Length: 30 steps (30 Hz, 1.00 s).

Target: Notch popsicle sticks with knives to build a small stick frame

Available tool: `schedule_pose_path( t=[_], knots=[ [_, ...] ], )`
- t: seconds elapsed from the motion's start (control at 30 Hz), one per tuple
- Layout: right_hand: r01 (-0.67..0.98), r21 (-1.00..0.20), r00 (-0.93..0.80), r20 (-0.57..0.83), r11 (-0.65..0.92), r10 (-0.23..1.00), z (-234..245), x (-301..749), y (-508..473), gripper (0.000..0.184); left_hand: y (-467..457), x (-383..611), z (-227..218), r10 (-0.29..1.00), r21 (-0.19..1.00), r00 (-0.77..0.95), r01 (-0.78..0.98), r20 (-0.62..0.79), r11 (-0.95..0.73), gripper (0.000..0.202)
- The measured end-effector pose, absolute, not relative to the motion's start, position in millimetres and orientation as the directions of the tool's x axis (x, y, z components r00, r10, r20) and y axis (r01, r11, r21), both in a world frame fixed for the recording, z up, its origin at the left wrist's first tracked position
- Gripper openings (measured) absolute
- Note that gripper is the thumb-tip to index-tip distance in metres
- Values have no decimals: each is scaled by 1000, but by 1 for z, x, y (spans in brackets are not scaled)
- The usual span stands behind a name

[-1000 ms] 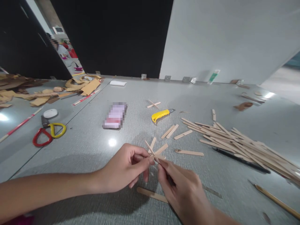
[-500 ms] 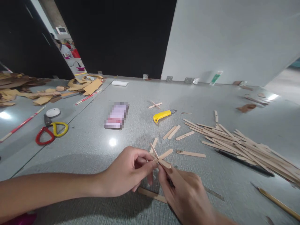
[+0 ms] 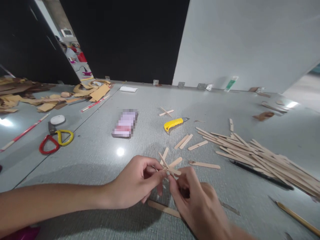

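My left hand (image 3: 145, 180) is closed, its thumb and index finger pinching a small bundle of crossed wooden craft sticks (image 3: 175, 171). Close against the near side of that bundle, my right hand (image 3: 200, 200) has its thumb and bent fingers gathered at the sticks' right end. Exactly where its fingertips grip is partly hidden. Just beyond the bundle, short stick pieces lie on the grey table (image 3: 100, 160). One loose craft stick (image 3: 163, 209) rests beneath my hands, its right end covered by my right hand.
A yellow cutter (image 3: 173, 124) lies ahead, with a phone (image 3: 125, 123) to its left. To the right spreads a pile of craft sticks (image 3: 257, 156); a brush-like tool (image 3: 297, 216) is nearer. Scissors (image 3: 56, 138) and cardboard scraps (image 3: 50, 100) lie left. A person (image 3: 71, 55) shows far back.
My right hand's fingers have shifted slightly, the index finger now more bent and raised near the sticks' end. The sticks have turned a little; my left hand keeps its pinch.
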State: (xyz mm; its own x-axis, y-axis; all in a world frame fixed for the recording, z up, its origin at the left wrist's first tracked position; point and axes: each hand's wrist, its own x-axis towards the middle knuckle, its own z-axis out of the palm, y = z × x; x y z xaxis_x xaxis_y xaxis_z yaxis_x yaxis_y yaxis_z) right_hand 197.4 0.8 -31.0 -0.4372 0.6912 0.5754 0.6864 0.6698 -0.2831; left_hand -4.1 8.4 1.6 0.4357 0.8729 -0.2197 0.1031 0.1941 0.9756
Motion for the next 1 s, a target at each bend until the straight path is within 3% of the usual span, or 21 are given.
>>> schedule_pose_path(
  t=[0.13,0.3,0.53,0.77,1.0],
  knots=[
    [680,-307,-432,566,666,702,-29,199,0,9,8,-4,1,882,975,417,112,-221,191,32],
    [675,-347,-371,604,651,706,-23,200,0,23,7,-4,0,880,978,429,135,-203,160,35],
    [586,-356,-467,586,728,662,-19,201,-3,3,5,-4,0,894,980,433,194,-116,33,27],
    [532,-441,-434,591,723,680,-22,199,-3,16,6,-4,-4,916,970,400,233,-32,-68,24],
    [431,-505,-489,566,748,664,-24,200,1,16,4,-5,-4,934,936,358,321,22,-145,24]
  ],
)
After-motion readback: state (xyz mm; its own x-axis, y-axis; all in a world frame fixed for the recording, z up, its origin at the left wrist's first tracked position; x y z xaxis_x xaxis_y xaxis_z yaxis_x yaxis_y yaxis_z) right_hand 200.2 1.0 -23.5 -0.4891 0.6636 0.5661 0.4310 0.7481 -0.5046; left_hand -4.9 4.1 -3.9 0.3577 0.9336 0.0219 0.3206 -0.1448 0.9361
